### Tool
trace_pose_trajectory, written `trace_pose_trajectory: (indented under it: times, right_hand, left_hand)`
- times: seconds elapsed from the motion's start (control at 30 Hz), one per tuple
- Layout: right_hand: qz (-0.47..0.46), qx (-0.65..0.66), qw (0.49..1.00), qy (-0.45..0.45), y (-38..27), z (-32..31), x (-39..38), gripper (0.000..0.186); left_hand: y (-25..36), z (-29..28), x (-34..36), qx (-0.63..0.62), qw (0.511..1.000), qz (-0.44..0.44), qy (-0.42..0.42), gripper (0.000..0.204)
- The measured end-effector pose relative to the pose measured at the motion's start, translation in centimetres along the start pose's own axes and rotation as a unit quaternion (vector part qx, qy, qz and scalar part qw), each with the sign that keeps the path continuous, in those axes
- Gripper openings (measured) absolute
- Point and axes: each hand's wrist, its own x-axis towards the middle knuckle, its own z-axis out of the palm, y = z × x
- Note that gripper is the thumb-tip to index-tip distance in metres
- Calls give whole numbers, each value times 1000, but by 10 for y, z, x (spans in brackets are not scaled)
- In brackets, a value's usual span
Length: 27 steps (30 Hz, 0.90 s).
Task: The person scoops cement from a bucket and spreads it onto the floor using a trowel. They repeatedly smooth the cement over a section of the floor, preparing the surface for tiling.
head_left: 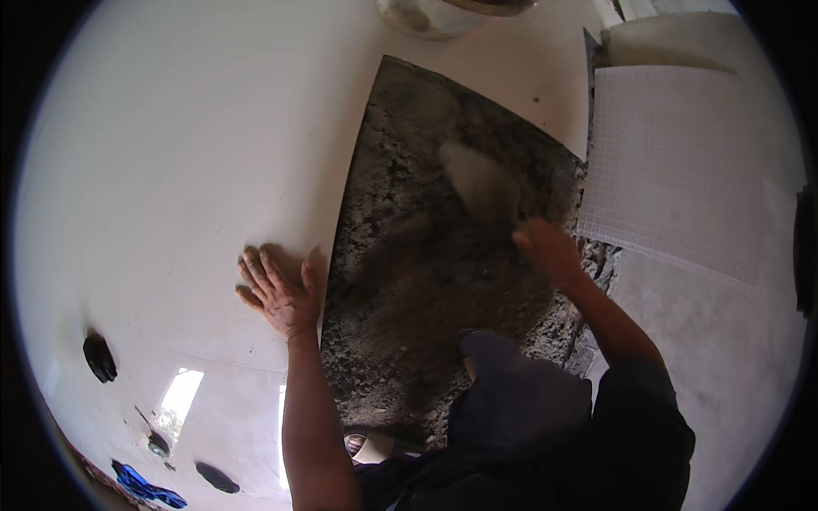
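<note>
My left hand [281, 294] lies flat with its fingers spread on the large glossy white floor tiles [187, 170], close to their edge. Beside it is a patch of dark, crumbly ground [400, 221] framed by the tile edges. Above this patch, my right hand [550, 251] is closed round the handle of a trowel [481, 180], whose pale, pointed blade is blurred by motion and points up and to the left. Most of the handle is hidden in my fingers.
A pale sheet with a grid pattern [673, 162] lies at the right, near a grey floor [682, 341]. At the far edge stands a round container [426, 21]. Dark oval things [100, 356], a small tool [158, 443] and a blue cloth [146, 485] lie at lower left.
</note>
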Motion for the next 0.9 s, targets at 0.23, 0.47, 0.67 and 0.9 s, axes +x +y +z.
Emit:
trace_pose_trajectory:
  times: [0.23,0.47,0.67,0.9]
  right_hand:
    - [19,-150,988,-20,59,24,3,32]
    - [149,-65,987,-19,92,17,94,36]
    - [106,54,988,-94,27,-66,80,53]
    - [131,168,965,-154,30,-65,153,58]
  left_hand:
    - [1,4,-1,15,999,22,31,71]
    - [2,8,-1,46,998,20,37,68]
    - [-1,9,-2,21,998,33,45,68]
    - [0,11,-2,45,998,26,47,67]
